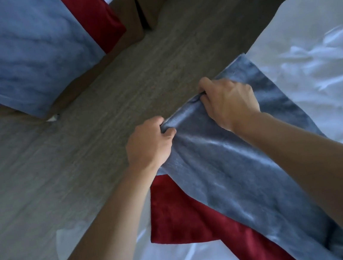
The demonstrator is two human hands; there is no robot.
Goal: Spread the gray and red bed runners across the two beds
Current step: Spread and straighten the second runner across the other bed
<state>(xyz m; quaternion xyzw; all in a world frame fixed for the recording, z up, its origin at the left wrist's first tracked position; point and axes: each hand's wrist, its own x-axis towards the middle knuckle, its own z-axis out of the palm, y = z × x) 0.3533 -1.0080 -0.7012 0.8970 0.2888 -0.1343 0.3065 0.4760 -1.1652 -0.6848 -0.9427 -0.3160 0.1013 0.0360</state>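
Left hand (149, 142) and right hand (230, 100) each grip the gray runner (228, 165) edge, fingers curled, over the near bed (317, 82).

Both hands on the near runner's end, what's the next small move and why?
Probably spread the hands apart along the edge: left hand and right hand grip the gray runner close together, bunching it, and its red strip lies folded under.
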